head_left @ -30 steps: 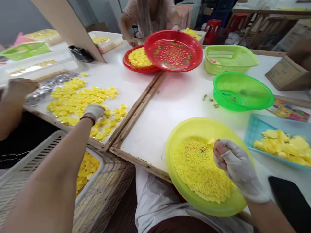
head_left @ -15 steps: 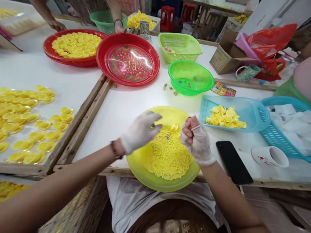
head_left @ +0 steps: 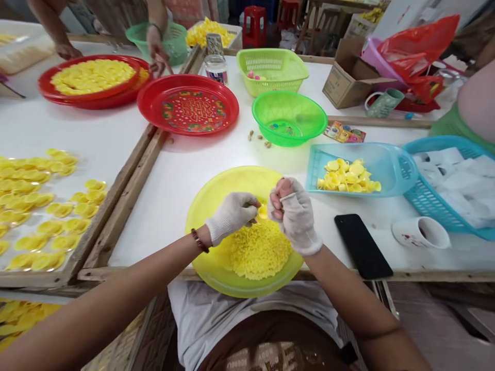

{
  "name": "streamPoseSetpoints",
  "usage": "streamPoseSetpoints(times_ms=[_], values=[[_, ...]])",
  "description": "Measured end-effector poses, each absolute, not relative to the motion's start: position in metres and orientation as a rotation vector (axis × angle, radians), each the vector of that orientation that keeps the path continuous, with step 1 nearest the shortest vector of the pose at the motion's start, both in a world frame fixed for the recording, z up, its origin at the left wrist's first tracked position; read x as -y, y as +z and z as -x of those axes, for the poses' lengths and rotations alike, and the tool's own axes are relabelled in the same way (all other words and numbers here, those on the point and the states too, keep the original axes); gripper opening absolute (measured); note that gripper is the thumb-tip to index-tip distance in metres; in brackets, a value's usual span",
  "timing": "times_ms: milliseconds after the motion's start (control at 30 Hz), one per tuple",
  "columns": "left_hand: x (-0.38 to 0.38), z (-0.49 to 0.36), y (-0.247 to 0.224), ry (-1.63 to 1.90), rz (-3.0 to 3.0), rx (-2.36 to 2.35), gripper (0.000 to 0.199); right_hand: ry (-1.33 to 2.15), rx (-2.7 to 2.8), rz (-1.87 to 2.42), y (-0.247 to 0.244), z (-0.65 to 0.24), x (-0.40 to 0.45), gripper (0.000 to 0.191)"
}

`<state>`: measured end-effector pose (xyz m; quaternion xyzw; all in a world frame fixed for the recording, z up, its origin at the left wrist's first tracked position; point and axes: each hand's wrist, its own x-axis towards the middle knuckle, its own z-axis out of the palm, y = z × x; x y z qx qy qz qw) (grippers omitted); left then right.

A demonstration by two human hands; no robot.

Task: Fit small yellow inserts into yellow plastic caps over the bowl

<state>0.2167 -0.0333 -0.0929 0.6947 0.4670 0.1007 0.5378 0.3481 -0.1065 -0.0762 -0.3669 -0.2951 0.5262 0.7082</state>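
Note:
Both hands wear white gloves with bare fingertips and hover over a yellow basin (head_left: 209, 193) at the table's front edge. A heap of small yellow pellets (head_left: 261, 255) fills its lower part. My left hand (head_left: 234, 216) is closed in a pinch at a small yellow plastic cup-shaped piece (head_left: 263, 211), just above the pellets. To its right, my right hand (head_left: 296, 219) is curled into a fist with the thumb on top; whatever lies inside is hidden. Similar yellow pieces (head_left: 348, 175) lie in a light blue scoop-like basket (head_left: 394, 178) on the right.
A black phone (head_left: 363, 246) and a white mug (head_left: 421, 233) are at right, by a blue basket (head_left: 469, 226). Beyond the basin stand a green bowl (head_left: 290, 121) and a red tray (head_left: 152, 105). A co-worker's hand (head_left: 158, 54) is behind that tray. Yellow discs (head_left: 54, 226) cover the left table.
My left hand has gone from open fingers to a pinch at the yellow piece. My right hand stays closed. The co-worker's red tray has come down flatter, and the hand there has loosened from its rim.

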Motion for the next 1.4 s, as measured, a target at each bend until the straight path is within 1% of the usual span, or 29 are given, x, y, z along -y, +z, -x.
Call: streamPoseSetpoints(times_ms=[133, 333, 433, 700, 767, 1000, 1333, 1400], values=[[0.054, -0.212, -0.088, 0.267, -1.396, -1.018, 0.016, 1.127, 0.8, 0.857, -0.08, -0.345, 0.106, 0.03], [0.058, -0.213, -0.082, 0.301, -1.294, -0.985, 0.008, 1.026, 1.013, 0.928, -0.082, -0.344, 0.109, 0.031], [0.057, -0.211, -0.08, 0.313, -1.296, -0.971, 0.01, 1.035, 1.015, 0.908, -0.083, -0.344, 0.109, 0.03], [0.057, -0.201, -0.088, 0.313, -1.343, -0.997, 0.025, 1.149, 0.869, 0.805, -0.084, -0.347, 0.107, 0.03], [0.057, -0.2, -0.089, 0.315, -1.34, -0.993, 0.023, 1.172, 0.863, 0.792, -0.083, -0.346, 0.107, 0.029], [0.057, -0.2, -0.089, 0.307, -1.306, -0.939, 0.005, 1.244, 0.914, 0.809, -0.081, -0.345, 0.109, 0.03], [0.057, -0.196, -0.093, 0.327, -1.299, -0.927, 0.009, 1.271, 0.882, 0.813, -0.083, -0.345, 0.107, 0.033], [0.057, -0.197, -0.093, 0.332, -1.302, -0.941, 0.014, 1.285, 0.845, 0.828, -0.082, -0.346, 0.106, 0.034]])
